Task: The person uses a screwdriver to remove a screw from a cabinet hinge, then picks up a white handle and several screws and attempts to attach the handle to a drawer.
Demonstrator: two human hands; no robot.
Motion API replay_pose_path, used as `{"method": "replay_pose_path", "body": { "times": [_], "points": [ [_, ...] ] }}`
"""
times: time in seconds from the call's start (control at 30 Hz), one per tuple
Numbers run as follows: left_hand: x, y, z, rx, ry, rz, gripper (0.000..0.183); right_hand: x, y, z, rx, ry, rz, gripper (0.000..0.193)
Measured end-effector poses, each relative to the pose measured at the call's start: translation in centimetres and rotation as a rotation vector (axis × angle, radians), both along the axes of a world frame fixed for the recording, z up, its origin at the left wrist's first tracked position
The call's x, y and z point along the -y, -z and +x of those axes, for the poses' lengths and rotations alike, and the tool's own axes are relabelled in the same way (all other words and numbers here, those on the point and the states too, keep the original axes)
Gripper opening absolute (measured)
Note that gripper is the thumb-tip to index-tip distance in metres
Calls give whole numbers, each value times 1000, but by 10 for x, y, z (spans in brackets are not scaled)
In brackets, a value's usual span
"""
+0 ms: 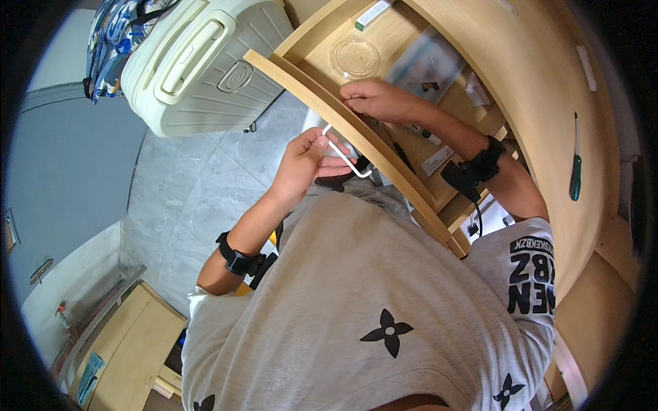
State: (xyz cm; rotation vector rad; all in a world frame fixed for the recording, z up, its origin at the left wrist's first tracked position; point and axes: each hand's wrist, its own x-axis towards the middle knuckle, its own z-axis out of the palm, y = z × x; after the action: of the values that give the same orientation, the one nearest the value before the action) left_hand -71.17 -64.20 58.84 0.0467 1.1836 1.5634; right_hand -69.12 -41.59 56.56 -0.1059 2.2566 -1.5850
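At the far left, a blue patterned bag (113,48) sits against a pale suitcase (199,72), which stands on the grey tiled floor (199,161). Next comes the left hand (301,161), closed lightly on a white bar handle (348,156), thumb on the near side and fingers stretched out behind it. The handle is at the outer face of the front panel of an open wooden drawer (288,77), about midway along that panel. The right hand (380,101) reaches over the drawer from the other side, fingers curled at the panel's inner face; the fingertips are hidden, so I can't tell whether they grip anything. The two hands are apart, with the panel between them. Inside the drawer, a clear round lid (355,57) lies near the far left corner, a small white-and-green box (373,14) beyond it, and a clear plastic bag (426,63) towards the bench side. At the right, a green-handled screwdriver (576,171) lies on the bench (538,89), near its right edge.
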Motion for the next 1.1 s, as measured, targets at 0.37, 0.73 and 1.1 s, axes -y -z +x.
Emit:
{"method": "replay_pose_path", "body": {
  "times": [0.37,0.73,1.1],
  "points": [
    [1,1,1,26,1,10,25,1,1,3,217,120,-102,20],
    [4,4,-1,30,19,23,25,4,-12,1,338,161,-102,21],
    [-1,-2,-3,17,29,11,32,10,-4,2,157,182,5,26]
  ]
}}
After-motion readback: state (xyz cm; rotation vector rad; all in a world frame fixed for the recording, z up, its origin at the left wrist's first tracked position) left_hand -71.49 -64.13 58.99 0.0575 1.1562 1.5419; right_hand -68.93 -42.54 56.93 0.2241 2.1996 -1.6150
